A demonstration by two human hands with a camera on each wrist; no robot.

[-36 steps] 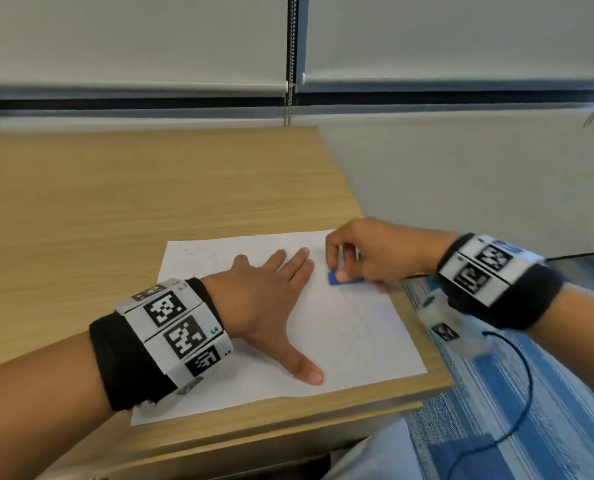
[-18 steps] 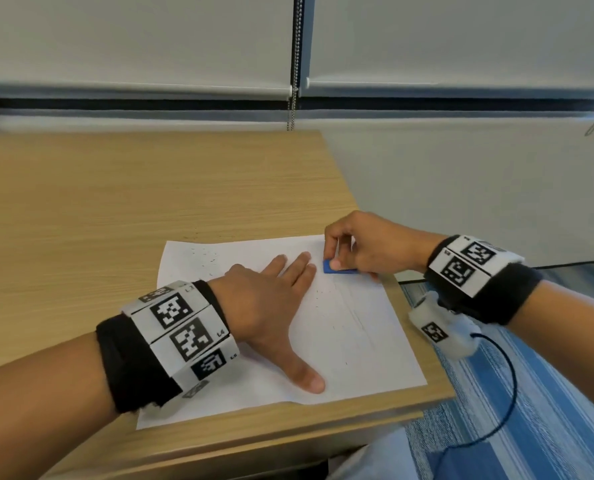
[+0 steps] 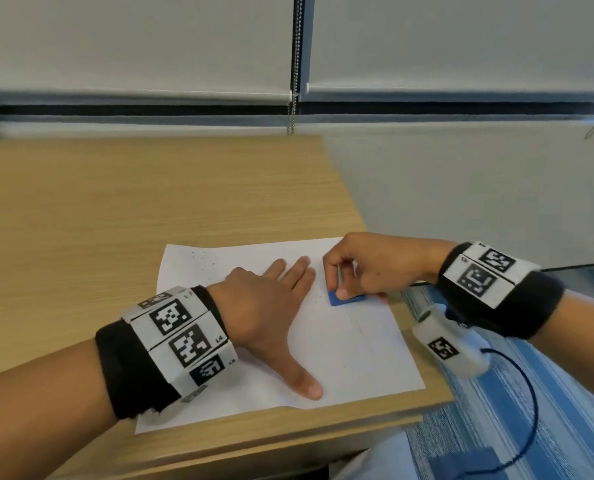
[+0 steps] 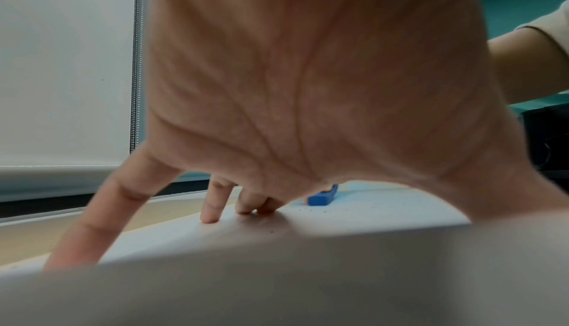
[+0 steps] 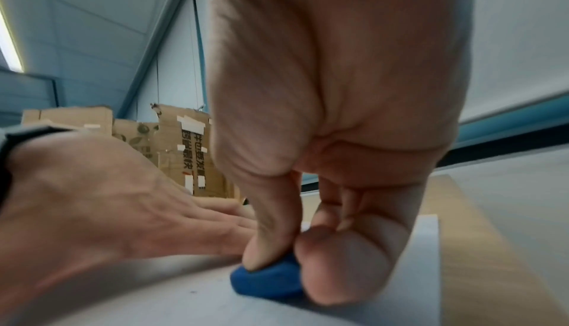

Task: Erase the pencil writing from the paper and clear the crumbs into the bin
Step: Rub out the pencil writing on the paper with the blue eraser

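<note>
Right hand (image 3: 368, 268), grip pinching the blue eraser (image 3: 345, 300) on the paper (image 3: 357, 358) near the surface's right edge; left hand (image 3: 264, 306) pressed flat, fingers straight. Risks: hard strokes may crease the sheet, or scatter crumbs (image 3: 203, 259) floorward.

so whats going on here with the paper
A person is erasing pencil marks. The right hand pinches a blue eraser against the paper, while the left hand lies flat on the sheet to hold it on the desk. Crumbs dot the paper's far corner.
</note>
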